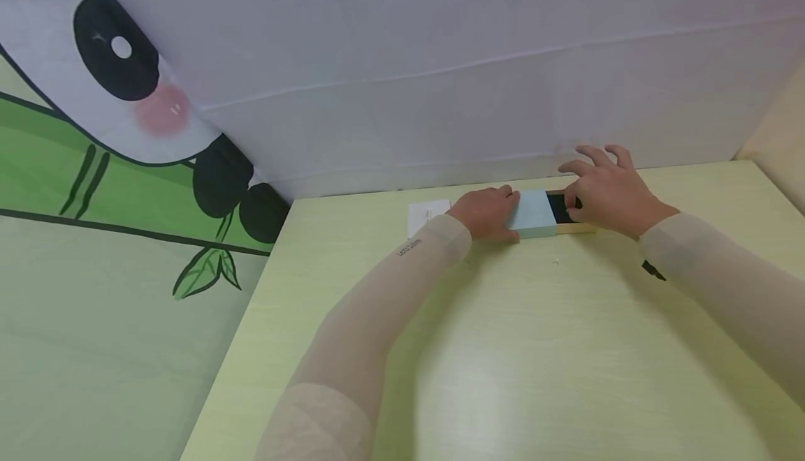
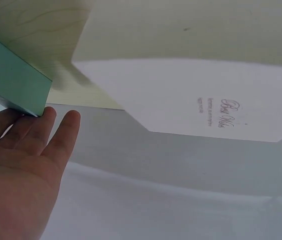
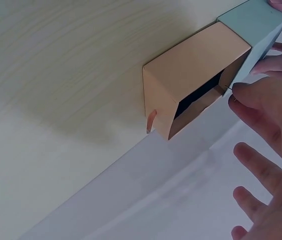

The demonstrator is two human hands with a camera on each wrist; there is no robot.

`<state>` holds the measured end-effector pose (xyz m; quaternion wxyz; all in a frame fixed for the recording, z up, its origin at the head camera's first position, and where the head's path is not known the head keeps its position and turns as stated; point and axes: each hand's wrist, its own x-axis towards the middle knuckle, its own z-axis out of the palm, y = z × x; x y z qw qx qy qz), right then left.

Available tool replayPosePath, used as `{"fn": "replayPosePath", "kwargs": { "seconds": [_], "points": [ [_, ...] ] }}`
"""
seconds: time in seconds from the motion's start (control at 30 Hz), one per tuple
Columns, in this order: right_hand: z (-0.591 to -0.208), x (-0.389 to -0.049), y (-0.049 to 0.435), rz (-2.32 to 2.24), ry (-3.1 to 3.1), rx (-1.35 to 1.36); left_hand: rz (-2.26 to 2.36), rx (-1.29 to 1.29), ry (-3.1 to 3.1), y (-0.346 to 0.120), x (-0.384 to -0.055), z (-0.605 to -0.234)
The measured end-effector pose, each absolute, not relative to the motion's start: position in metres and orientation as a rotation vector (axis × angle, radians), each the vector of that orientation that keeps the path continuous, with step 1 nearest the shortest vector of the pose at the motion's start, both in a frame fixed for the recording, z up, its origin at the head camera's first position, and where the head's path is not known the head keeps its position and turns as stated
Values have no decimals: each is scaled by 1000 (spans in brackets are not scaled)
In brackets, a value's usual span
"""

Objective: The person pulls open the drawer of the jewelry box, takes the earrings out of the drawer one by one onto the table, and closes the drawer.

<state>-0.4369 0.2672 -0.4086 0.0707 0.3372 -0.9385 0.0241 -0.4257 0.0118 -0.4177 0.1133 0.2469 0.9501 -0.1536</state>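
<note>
A small drawer box lies at the table's back edge, its pale blue-green sleeve [image 1: 533, 211] on the left and its peach drawer [image 3: 196, 60] slid partly out to the right. My left hand [image 1: 486, 214] grips the sleeve's left end, thumb at the front and fingers at the back. Over the drawer, my right hand [image 1: 610, 192] has thumb and index finger pinched together, the other fingers spread. A thin dark wire-like piece [image 3: 228, 88] shows at those fingertips in the right wrist view; its kind is too small to tell. The drawer's inside looks black.
A white card [image 1: 426, 215] with printed script lies left of the box, partly behind the left wrist. A peach ribbon tab [image 3: 151, 121] hangs from the drawer's end. White cloth [image 1: 402, 126] rises behind the table. A tiny shiny piece [image 1: 555, 262] lies on the tabletop.
</note>
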Motion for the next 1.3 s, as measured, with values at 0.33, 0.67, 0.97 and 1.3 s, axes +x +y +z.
{"fn": "replayPosePath", "kwargs": {
  "seconds": [0.33,0.67,0.97,1.3],
  "points": [
    [-406,-429,267,74,-2796,1017,-432,709,2782,11,-426,-417],
    [-408,-421,271,75,-2772,1034,-438,722,2782,10,-427,-418],
    [-412,-415,274,89,-2762,1037,-422,722,2785,10,-426,-417],
    [-418,-404,278,106,-2778,1008,-419,743,2781,9,-420,-416]
  ]
}}
